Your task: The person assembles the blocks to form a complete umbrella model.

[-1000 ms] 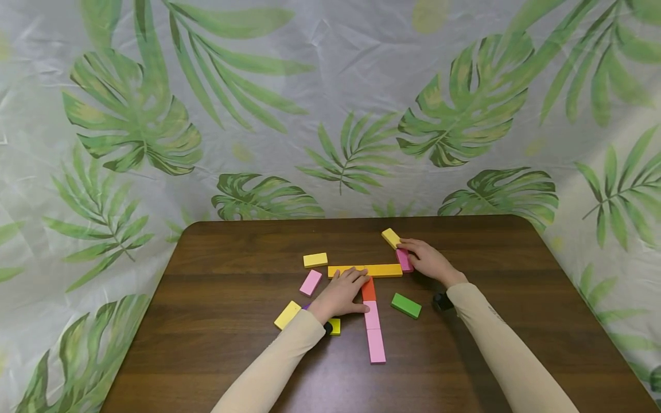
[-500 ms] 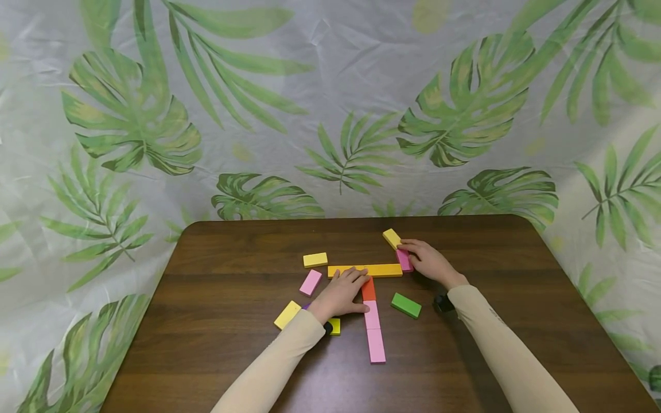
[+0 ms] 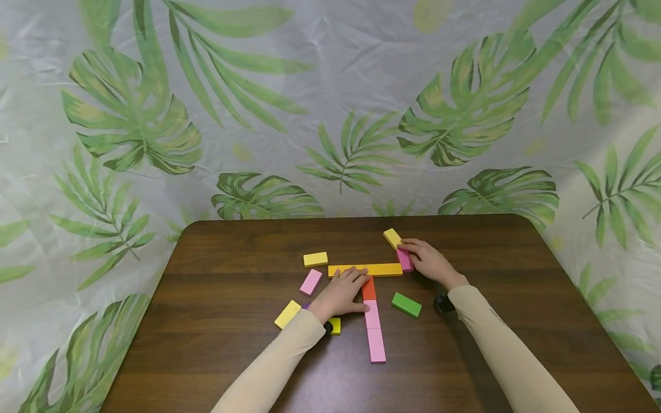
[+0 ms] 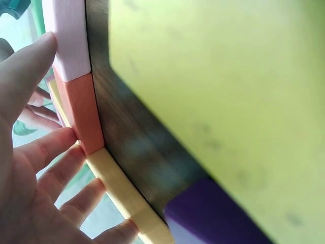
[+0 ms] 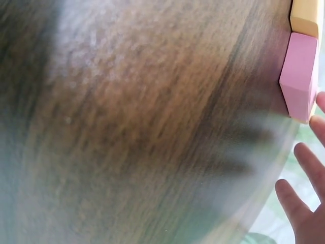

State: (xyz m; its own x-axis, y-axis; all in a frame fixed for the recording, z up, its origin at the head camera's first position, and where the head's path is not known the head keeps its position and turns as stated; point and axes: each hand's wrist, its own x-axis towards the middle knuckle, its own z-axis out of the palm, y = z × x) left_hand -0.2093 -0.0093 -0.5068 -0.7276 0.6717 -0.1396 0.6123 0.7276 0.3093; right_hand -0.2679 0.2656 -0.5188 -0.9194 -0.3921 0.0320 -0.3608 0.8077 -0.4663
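Observation:
My left hand [image 3: 342,292] lies with spread fingers along the row of orange blocks [image 3: 384,270]. Its fingertips touch that row and the end of the red block [image 3: 369,289], and its thumb reaches the upper of two light pink blocks [image 3: 372,314]. Together these blocks form a T. Over at the row's right end, my right hand [image 3: 431,263] has its fingertips at a darker pink block [image 3: 404,261], which adjoins a yellow block [image 3: 391,237] and slants away from the row. In the right wrist view the other fingers [image 5: 310,165] extend past the pink block [image 5: 299,68].
A green block [image 3: 406,306] lies right of the stem. Left of the T are a pale yellow block [image 3: 315,260], a pink block [image 3: 311,283] and a yellow block [image 3: 287,315]. The left arm partly covers a purple block [image 4: 208,213] and another yellow block [image 3: 335,326].

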